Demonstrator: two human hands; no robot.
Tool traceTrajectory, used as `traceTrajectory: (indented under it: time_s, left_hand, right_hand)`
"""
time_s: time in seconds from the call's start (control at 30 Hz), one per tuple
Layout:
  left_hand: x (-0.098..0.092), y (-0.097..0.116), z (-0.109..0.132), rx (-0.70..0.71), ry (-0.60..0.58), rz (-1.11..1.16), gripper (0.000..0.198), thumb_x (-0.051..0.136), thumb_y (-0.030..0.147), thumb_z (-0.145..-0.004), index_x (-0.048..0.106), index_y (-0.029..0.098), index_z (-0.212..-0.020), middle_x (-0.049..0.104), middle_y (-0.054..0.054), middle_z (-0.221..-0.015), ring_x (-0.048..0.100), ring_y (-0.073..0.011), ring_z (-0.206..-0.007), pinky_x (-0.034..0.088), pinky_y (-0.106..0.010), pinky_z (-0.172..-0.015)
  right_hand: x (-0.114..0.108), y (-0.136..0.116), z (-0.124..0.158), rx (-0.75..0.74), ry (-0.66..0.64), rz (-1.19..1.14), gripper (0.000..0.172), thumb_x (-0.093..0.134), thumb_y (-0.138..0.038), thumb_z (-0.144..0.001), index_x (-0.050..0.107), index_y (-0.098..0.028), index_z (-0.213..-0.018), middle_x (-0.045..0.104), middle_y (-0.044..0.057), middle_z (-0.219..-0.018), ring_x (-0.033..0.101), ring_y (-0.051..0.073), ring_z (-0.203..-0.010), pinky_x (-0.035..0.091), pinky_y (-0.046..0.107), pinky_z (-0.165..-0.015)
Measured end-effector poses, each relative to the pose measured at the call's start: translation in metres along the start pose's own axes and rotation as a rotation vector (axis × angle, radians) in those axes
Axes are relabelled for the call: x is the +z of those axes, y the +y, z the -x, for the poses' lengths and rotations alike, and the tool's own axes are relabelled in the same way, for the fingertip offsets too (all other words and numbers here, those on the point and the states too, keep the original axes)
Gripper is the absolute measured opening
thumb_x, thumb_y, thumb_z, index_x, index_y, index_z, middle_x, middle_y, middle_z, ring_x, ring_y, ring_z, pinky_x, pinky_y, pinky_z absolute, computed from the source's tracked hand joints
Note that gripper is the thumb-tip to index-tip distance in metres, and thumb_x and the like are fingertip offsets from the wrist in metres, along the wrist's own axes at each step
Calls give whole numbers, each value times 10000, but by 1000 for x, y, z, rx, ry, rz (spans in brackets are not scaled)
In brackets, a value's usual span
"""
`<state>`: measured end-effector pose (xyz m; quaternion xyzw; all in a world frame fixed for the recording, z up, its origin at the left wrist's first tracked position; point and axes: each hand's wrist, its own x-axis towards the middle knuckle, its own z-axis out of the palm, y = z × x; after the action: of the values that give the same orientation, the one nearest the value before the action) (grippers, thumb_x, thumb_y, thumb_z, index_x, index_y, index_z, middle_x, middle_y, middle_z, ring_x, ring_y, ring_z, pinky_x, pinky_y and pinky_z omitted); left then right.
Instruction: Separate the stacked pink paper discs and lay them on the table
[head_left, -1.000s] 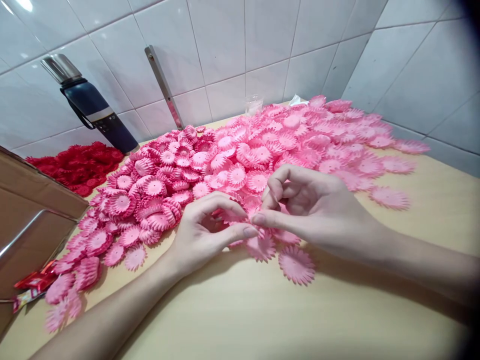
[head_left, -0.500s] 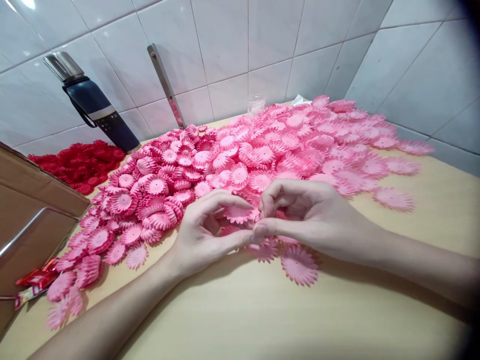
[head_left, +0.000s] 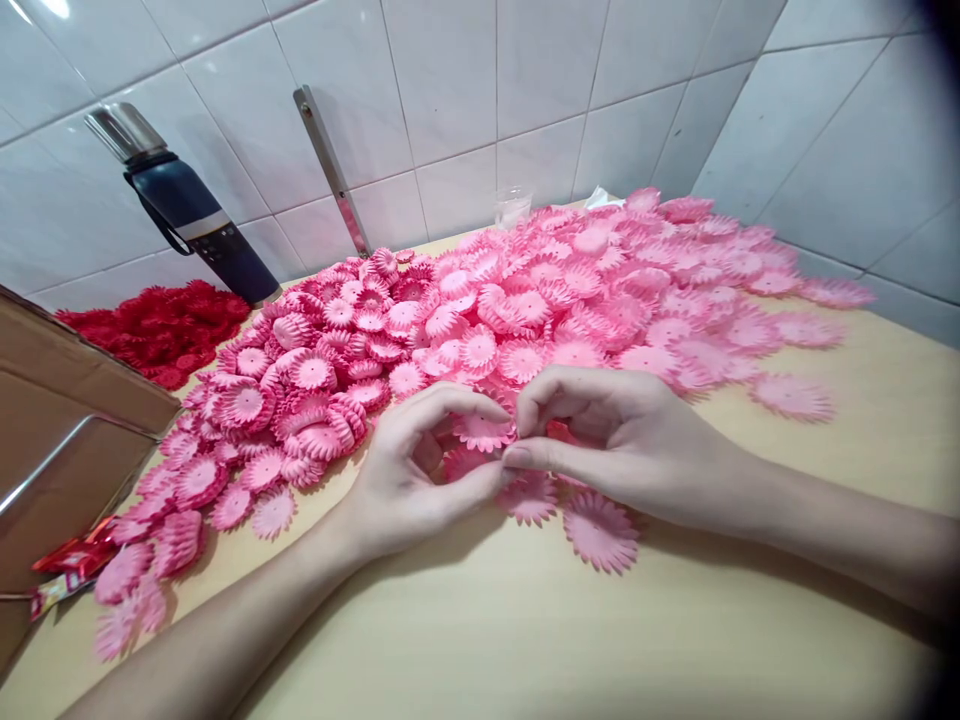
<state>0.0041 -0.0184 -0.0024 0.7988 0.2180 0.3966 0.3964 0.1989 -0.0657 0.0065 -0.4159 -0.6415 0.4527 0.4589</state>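
Both my hands meet at the near edge of a wide heap of pink petal discs (head_left: 570, 290) on a pale wooden table (head_left: 525, 640). My left hand (head_left: 416, 470) and my right hand (head_left: 622, 435) pinch the same pink petal disc (head_left: 484, 432) between thumb and forefinger, held just above the table. Loose flat discs lie right under and beside the hands, one pink disc (head_left: 600, 530) nearest me. To the left, the pink pieces are cupped and stacked (head_left: 300, 400).
A pile of red petal pieces (head_left: 157, 330) lies at the back left, beside a dark blue flask (head_left: 187, 215) leaning on the tiled wall. A cardboard box (head_left: 67, 430) stands at the left edge with red wrappers (head_left: 64, 570) below it. A metal strip (head_left: 330, 170) leans on the wall.
Both hands lifted the pinched pink disc slightly and drew closer together. The piles have not moved.
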Motion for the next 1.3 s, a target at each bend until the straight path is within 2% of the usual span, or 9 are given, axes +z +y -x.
traceTrajectory:
  time_s: [0.23,0.37,0.5,0.7,0.8,0.93,1.03,1.17,1.3]
  left_hand:
    - [0,1,-1,-22,-4,65,345,750,86,-727,644,176,-1043,684,-72,-973,645,-179,-885,539,-281,-798]
    - [0,3,-2,-21,-33,136,389,784,100,-691,643,167,-1047,682,-79,-962,651,-194,-885,555,-286,-777]
    - [0,3,-3,-73,-17,164,359,805,98,-687,670,181,-1009,684,-50,-922,649,-167,-840,555,-263,-757]
    - [0,2,-2,-201,-43,315,333,765,96,-739,657,220,-1029,680,-39,-991,672,-139,-745,534,-191,-523]
    - [0,3,-2,-207,-41,306,324,775,110,-734,654,209,-1018,686,-49,-1005,683,-163,-833,572,-218,-622]
    - [0,5,-6,-212,-7,271,262,767,132,-741,654,181,-972,684,-65,-984,671,-178,-902,578,-246,-730]
    - [1,7,-7,-253,22,297,232,749,131,-752,653,179,-958,667,-65,-969,663,-173,-854,568,-243,-669]
    - [4,10,-6,-275,75,357,228,744,109,-740,651,194,-930,629,-31,-928,614,-116,-696,534,-213,-570]
    - [3,9,-4,-300,216,357,270,744,97,-708,658,200,-943,618,-23,-943,561,-87,-637,500,-197,-546]
  right_hand:
    - [1,1,4,-37,-31,13,74,651,-194,-826,591,-217,-862,648,6,-797,665,146,-698,561,239,-586]
    - [1,1,5,-42,-5,35,97,673,-238,-826,587,-215,-866,641,12,-803,670,151,-699,568,250,-593]
    - [0,2,3,-61,-17,2,104,675,-220,-826,579,-205,-864,626,-2,-789,660,125,-651,551,224,-551]
    - [0,2,4,-49,-40,2,63,643,-248,-860,597,-211,-881,650,0,-803,665,125,-647,547,227,-552]
    - [-1,2,4,-37,-58,7,44,619,-255,-880,598,-220,-897,657,-11,-767,659,121,-629,535,220,-542]
    - [-1,1,3,-102,-25,58,46,634,-239,-868,615,-210,-898,644,2,-816,641,115,-662,524,213,-562]
    - [0,2,2,-122,9,68,52,640,-227,-865,606,-205,-898,626,6,-829,631,124,-711,535,227,-621]
    - [1,2,2,-155,48,48,78,639,-184,-854,578,-213,-892,605,-11,-816,609,117,-726,532,234,-651]
    - [1,0,0,-173,87,57,101,639,-151,-823,567,-217,-851,585,-15,-773,585,121,-685,507,247,-596]
